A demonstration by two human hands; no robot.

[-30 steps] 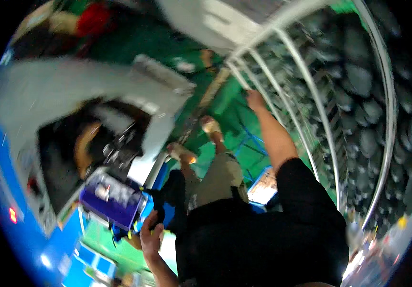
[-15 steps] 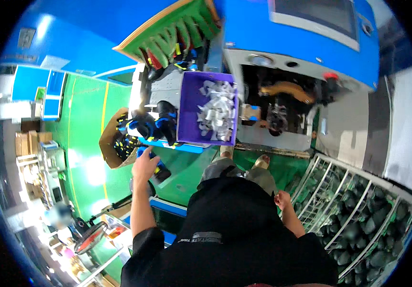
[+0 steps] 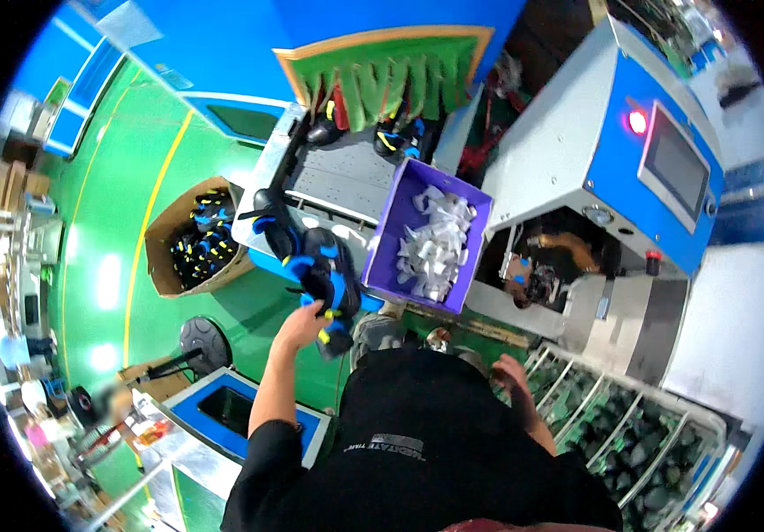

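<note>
My left hand [image 3: 300, 325] is closed on a black, blue and yellow shoe upper [image 3: 336, 344], held near the front edge of the conveyor table. Two similar shoe uppers lie just beyond it: one dark upper [image 3: 276, 217] at the table's left edge, another [image 3: 320, 253] beside it, close to the held one. My right hand [image 3: 510, 372] hangs at my right side near the wire cage, blurred, with its fingers too unclear to read. A purple bin [image 3: 382, 282] of whitish translucent pieces [image 3: 435, 239] stands on the table, right of the uppers.
A cardboard box [image 3: 162, 266] of similar uppers stands on the green floor at left. Beyond the table, a green-fringed opening [image 3: 391, 80] has more uppers. A blue-and-white machine [image 3: 568, 133] rises at right. The wire cage [image 3: 595, 381] holds dark shapes; a stool [image 3: 205, 344] stands behind left.
My view has turned and shifted left. My left hand has brought the held shoe upper rightward, close to the uppers on the table. My right hand has shifted slightly at my side.
</note>
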